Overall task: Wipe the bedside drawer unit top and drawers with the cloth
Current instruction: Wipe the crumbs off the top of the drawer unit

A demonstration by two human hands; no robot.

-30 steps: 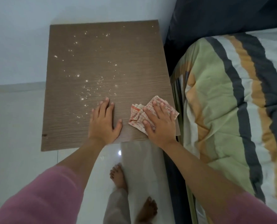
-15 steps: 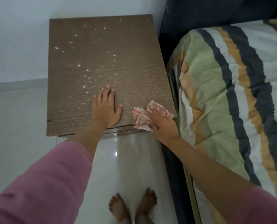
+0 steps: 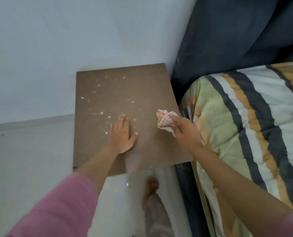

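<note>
Here, my right hand [image 3: 185, 132] has the cloth [image 3: 164, 121] bunched in its fingers at the right edge of the drawer unit top [image 3: 151, 93].

My right fingers are curled shut around the red-and-white checked cloth, which sticks out crumpled past the fingertips, over the top's right edge about midway between its far and near corners; I cannot tell whether it touches the wood. My left hand [image 3: 122, 135] lies flat, palm down, fingers together and thumb spread toward the right, near the middle of the top. Pale crumbs [image 3: 106, 117] are scattered just beyond those fingertips and on toward the far left corner. Both pink sleeves [image 3: 56, 207] reach in from the near side. A striped quilt [image 3: 241, 127] lies just beside the right edge, a pale wall [image 3: 73, 35] behind the far edge.
</note>
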